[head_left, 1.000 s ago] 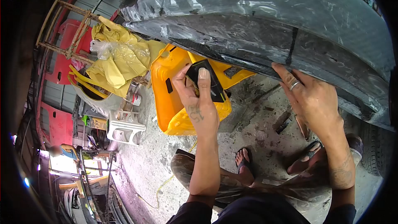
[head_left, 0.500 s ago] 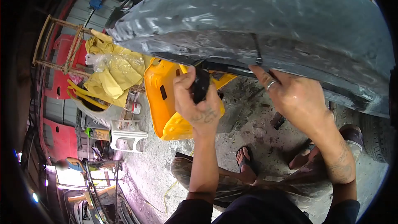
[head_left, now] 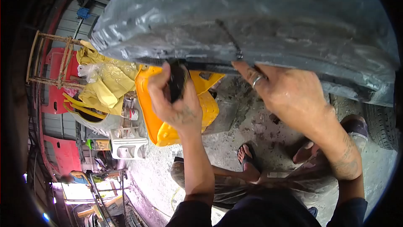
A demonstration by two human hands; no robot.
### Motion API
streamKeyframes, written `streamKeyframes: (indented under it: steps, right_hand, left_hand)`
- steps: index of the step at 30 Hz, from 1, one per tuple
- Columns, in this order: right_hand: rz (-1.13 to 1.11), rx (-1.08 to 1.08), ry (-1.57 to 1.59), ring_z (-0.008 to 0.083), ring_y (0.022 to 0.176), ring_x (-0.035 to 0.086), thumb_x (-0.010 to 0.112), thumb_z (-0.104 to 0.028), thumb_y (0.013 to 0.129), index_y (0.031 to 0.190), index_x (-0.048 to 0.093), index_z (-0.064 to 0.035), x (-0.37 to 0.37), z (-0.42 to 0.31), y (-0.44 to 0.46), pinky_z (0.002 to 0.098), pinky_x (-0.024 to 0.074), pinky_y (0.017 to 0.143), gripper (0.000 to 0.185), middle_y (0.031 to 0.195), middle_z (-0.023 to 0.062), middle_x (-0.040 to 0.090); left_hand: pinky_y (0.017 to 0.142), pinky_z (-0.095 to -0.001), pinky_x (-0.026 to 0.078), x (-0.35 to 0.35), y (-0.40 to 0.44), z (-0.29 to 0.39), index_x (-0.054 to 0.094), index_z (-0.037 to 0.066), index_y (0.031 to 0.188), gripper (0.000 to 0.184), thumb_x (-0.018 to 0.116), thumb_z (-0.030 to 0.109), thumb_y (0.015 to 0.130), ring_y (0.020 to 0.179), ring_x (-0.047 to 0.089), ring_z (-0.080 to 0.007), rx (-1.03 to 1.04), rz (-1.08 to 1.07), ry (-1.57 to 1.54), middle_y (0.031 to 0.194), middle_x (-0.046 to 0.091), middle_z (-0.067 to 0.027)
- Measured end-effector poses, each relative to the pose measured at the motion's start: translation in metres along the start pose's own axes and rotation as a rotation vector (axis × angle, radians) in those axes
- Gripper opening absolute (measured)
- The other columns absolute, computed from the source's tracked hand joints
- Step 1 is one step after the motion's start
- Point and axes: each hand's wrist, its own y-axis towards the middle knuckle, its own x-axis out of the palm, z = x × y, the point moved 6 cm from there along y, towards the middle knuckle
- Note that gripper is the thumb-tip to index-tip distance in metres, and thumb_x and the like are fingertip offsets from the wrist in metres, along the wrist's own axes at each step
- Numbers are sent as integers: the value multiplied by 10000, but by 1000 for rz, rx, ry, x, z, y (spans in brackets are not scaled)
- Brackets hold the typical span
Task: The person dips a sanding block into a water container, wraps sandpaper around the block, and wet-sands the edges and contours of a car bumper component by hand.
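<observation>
A large grey, scuffed car panel (head_left: 252,4) that looks like a bumper spans the top of the head view. My left hand (head_left: 178,105) is closed around a black block-like object (head_left: 177,82), held up at the panel's lower edge; its exact kind is unclear. My right hand (head_left: 289,90), with a ring, is curled at the same edge farther right. At its index fingertip is the end of a thin dark rod-like tool (head_left: 228,38), which slants up across the panel face. The other fingertips are hidden.
Below the panel stands a yellow plastic part (head_left: 153,120). Yellow sheets (head_left: 105,90), a white stool (head_left: 128,143) and a red panel (head_left: 63,155) are at left. A tyre (head_left: 381,126) is at right. My sandalled foot (head_left: 245,155) rests on the concrete floor.
My left hand has moved left along the panel edge with the black block. My right hand has shifted slightly left, and the thin rod slants more. The view has shifted too.
</observation>
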Motion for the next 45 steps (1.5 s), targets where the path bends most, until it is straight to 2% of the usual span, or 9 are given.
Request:
streamKeyframes:
  steps: [8,11,15,21,23,27,37,39,45]
  right_hand:
    - [-4,-12,11,242,796,685,664,-85,838,1258,716,-121,-3,-5,3,374,566,642,425,948,33,687]
    - [85,-12,-34,240,793,684,678,-110,874,1230,730,-114,-4,2,5,374,562,644,359,960,36,690]
    - [68,-84,-38,271,920,710,622,-86,830,1235,701,-62,-5,-2,6,361,599,710,413,1079,94,674]
    - [43,-40,6,275,920,711,621,-80,845,1221,706,-54,-3,1,5,365,602,717,386,1074,89,679]
    - [109,-89,0,279,878,718,617,-79,854,1221,704,-51,-8,0,5,363,603,696,378,1059,87,686]
    - [8,-60,14,277,836,723,617,-87,860,1217,703,-47,-1,-3,3,361,604,674,369,1044,91,696]
    - [123,-94,-29,255,860,723,621,-97,853,1238,695,-53,-5,-1,4,345,600,673,395,1045,92,697]
    - [60,-73,-16,258,868,721,618,-99,855,1238,695,-53,-2,0,2,348,599,673,393,1052,91,696]
    - [50,-87,-27,261,872,719,619,-106,862,1232,697,-53,-4,1,4,359,595,662,383,1048,86,697]
  left_hand:
    - [815,-285,503,-3,14,13,587,-41,1065,294,708,-145,818,869,599,-186,6,-60,37,951,577,-101]
    - [833,-284,513,-25,-1,2,569,-34,1110,320,707,-141,841,896,613,-179,-24,104,-4,995,567,-103]
    - [850,-286,519,-29,-10,10,558,-22,1140,326,693,-137,867,960,614,-174,-86,40,-49,1031,561,-109]
    - [810,-290,508,2,-2,7,568,-30,1093,375,682,-141,753,893,588,-181,49,-3,11,970,570,-112]
    - [806,-287,495,-2,-7,7,575,-26,1078,271,741,-32,864,865,595,-161,-56,-57,-43,1039,602,-106]
    - [817,-278,498,-4,1,10,574,-21,1063,258,743,-25,869,881,615,-153,65,-23,98,994,612,-90]
    - [821,-286,494,-2,-9,4,586,-17,1091,256,732,-16,880,890,606,-156,-42,-30,-49,968,628,-99]
    - [757,-293,500,-4,10,5,568,-39,1020,267,677,-121,790,830,586,-188,-35,-5,43,926,575,-118]
    - [833,-268,499,-4,5,-1,576,-25,1070,229,713,-35,886,909,619,-136,-77,-20,30,958,617,-80]
